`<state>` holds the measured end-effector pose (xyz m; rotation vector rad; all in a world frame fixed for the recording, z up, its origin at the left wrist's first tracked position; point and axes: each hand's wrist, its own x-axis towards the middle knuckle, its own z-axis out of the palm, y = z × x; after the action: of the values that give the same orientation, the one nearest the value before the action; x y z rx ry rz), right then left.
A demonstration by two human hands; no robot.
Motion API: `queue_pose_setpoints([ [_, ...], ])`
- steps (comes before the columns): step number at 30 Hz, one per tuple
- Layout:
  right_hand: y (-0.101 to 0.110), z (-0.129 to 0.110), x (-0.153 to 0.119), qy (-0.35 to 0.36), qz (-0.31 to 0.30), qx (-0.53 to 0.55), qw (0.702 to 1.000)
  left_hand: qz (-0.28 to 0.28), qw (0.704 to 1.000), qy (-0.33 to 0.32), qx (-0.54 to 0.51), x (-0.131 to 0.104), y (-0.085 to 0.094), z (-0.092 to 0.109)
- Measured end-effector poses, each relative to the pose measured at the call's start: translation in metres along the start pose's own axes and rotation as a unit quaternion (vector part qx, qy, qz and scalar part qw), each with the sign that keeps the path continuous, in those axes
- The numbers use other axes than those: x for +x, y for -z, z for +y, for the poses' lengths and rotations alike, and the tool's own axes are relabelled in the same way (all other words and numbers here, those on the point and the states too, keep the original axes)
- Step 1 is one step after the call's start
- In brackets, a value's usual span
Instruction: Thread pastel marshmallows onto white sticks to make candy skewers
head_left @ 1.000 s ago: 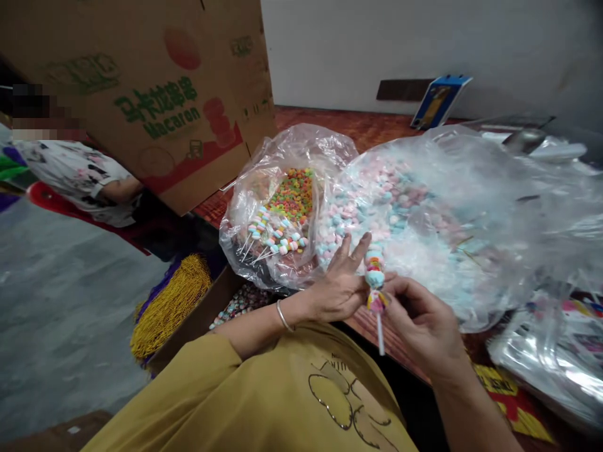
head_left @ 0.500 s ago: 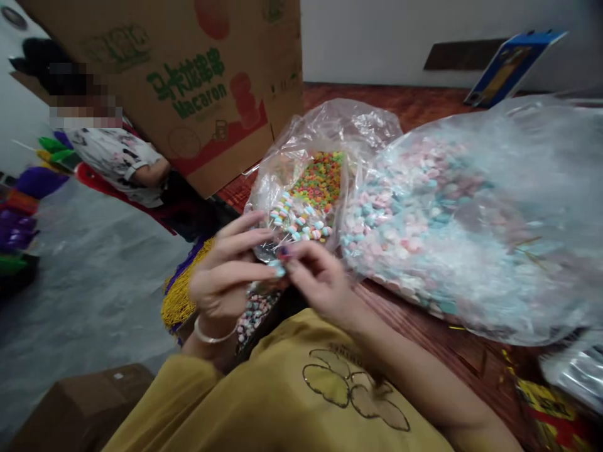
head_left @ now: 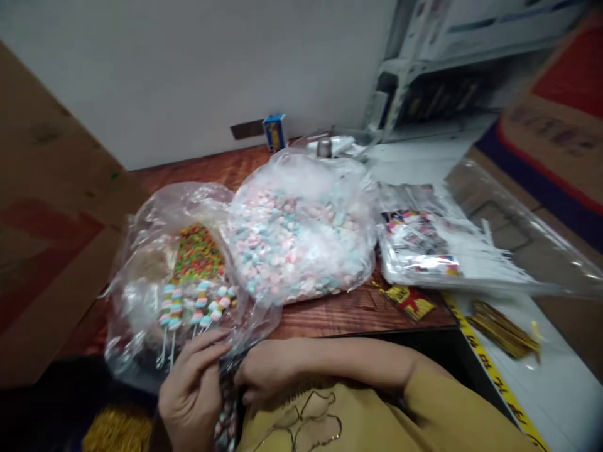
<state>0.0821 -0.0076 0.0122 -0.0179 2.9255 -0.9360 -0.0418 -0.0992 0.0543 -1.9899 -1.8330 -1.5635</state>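
Note:
My left hand [head_left: 194,392] is in front of my body with its fingers curled together; whatever is in them is hidden. To its right, my right hand [head_left: 268,371] is bent downward with closed fingers, and its fingertips are out of sight. Below and between both hands lie many small dark-and-pale wrapped pieces [head_left: 227,414]. Just beyond the left hand, several marshmallow skewers [head_left: 175,307] in pink, blue and white rest on a clear plastic bag [head_left: 141,320]. Small orange, green and yellow candies [head_left: 198,251] fill part of that bag.
A large clear bag of pastel marshmallows [head_left: 301,245] occupies the table's middle. Printed plastic packets and white sticks [head_left: 424,245] lie right of it, near gold twist ties [head_left: 506,329]. Cardboard boxes [head_left: 42,238] flank both sides. Yellow strands [head_left: 117,430] sit low at left.
The view has swung right, bringing the packets and shelf into sight. My hands, earlier together at a small light-blue piece, are now apart and lower, close to my body.

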Motion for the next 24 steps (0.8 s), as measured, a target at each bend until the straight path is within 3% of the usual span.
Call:
queue_pose_setpoints([
  [2, 0.02, 0.002, -0.064, -0.056, 0.057, 0.033, 0.996, -0.076, 0.995, -0.04, -0.042, 0.015, -0.024, -0.003],
  [5, 0.049, -0.006, -0.169, -0.12, 0.161, 0.124, 0.972, -0.139, 0.982, -0.099, -0.08, 0.034, -0.06, -0.001],
  [8, 0.08, -0.007, -0.26, -0.242, 0.274, 0.18, 0.913, -0.187, 0.966, -0.132, -0.121, 0.049, -0.092, 0.009],
  [11, 0.106, 0.024, -0.32, -0.46, 0.293, 0.067, 0.836, -0.224, 0.951, -0.147, -0.153, 0.057, -0.117, 0.02],
  [13, 0.115, 0.06, -0.341, -0.635, 0.22, -0.065, 0.738, -0.24, 0.943, -0.156, -0.169, 0.06, -0.129, 0.026],
  [15, 0.117, 0.097, -0.35, -0.681, 0.199, -0.093, 0.699, -0.25, 0.938, -0.162, -0.176, 0.06, -0.137, 0.029],
  [19, 0.105, 0.145, -0.351, -0.693, 0.179, -0.104, 0.691, -0.266, 0.937, -0.146, -0.175, 0.056, -0.145, 0.025],
  [24, 0.096, 0.159, -0.351, -0.683, 0.161, -0.102, 0.705, -0.275, 0.938, -0.112, -0.177, 0.053, -0.152, 0.02],
])
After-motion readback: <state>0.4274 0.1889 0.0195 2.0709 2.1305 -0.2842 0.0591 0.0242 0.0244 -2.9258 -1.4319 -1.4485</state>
